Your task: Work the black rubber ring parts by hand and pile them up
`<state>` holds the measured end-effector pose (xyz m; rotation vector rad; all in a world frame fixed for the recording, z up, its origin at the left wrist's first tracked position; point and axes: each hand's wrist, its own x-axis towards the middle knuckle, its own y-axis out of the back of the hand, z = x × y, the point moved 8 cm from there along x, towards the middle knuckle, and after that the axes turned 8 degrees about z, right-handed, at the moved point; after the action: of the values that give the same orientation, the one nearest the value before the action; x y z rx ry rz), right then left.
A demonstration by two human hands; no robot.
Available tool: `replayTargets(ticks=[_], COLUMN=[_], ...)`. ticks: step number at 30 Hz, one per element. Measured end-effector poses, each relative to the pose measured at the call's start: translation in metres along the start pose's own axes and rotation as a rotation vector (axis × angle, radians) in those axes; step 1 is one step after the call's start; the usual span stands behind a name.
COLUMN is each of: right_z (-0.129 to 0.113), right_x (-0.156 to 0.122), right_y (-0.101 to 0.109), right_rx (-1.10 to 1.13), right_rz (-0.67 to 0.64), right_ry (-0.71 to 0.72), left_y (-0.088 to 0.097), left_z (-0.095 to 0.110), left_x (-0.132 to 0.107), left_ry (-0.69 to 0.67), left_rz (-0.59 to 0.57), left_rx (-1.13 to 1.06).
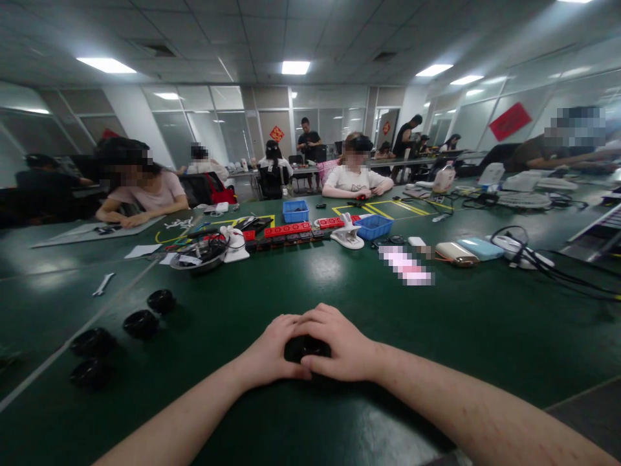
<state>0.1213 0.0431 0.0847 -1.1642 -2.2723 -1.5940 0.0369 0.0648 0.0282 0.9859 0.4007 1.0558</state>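
Between my two hands, on the green tabletop [233,414], is a glossy black rounded object [306,348]; most of it is covered, so its exact kind does not show. My left hand [272,349] curves around its left side, thumb along the near edge. From the right, my right hand [337,343] wraps over its top and far side, and the fingers of both hands meet there. Off to the left stand several black round cup-like pieces [140,323], similar in colour to the held one.
A wrench [103,285] lies at the left. Farther back are a metal bowl of cables [201,259], red-topped blocks in a row [288,230], a white clip stand [348,234] and blue bins [373,226]. Cables and a power bank [456,252] lie right. Several people sit around.
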Motion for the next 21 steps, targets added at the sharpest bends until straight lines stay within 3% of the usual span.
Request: replayTargets(ticks=[5, 9, 14, 21], right_z=[0.014, 0.021, 0.022, 0.003], right_x=[-0.001, -0.002, 0.000, 0.002], right_y=[0.004, -0.003, -0.009, -0.010], right_rx=[-0.087, -0.111, -0.076, 0.104], right_rz=[0.076, 0.085, 0.059, -0.047], right_ry=[-0.180, -0.255, -0.240, -0.019], left_y=[-0.005, -0.007, 0.001, 0.001], left_z=[-0.001, 0.011, 0.017, 0.009], left_x=[-0.010, -0.013, -0.004, 0.004], left_ry=[0.196, 0.229, 0.119, -0.086], left_rz=[0.118, 0.193, 0.205, 0.014], left_rx=[0.090, 0.110, 0.054, -0.104])
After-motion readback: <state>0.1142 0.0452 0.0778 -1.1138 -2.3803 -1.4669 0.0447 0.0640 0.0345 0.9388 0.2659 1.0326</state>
